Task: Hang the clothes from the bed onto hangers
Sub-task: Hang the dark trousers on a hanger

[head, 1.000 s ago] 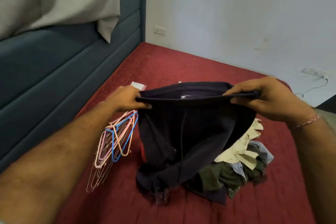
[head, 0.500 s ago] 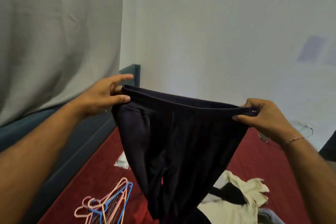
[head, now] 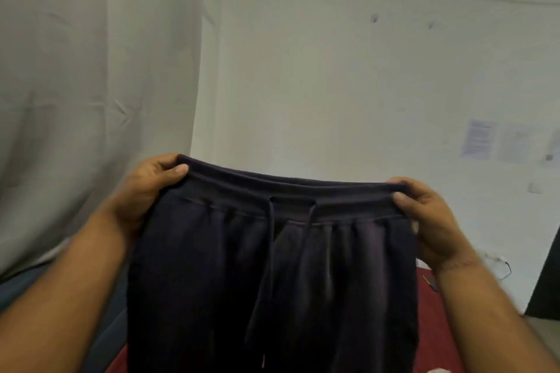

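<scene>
Dark navy drawstring trousers (head: 272,275) hang in front of me, held up by the waistband, with the drawstring dangling down the middle. My left hand (head: 148,188) pinches the left end of the waistband and my right hand (head: 427,221) pinches the right end. The fabric fills the lower centre of the view. It hides the pile of clothes and the hangers on the bed.
A pale curtain (head: 91,85) hangs at the left over a blue headboard (head: 18,291). A white wall (head: 348,85) with taped papers (head: 478,139) lies ahead. The red bed cover (head: 433,327) shows at the lower right, with a dark object (head: 545,281) at the right edge.
Both hands have lifted the trousers from the pile and spread the waistband flat at chest height. The view has tilted up, so the hangers and the clothes pile have dropped out of sight.
</scene>
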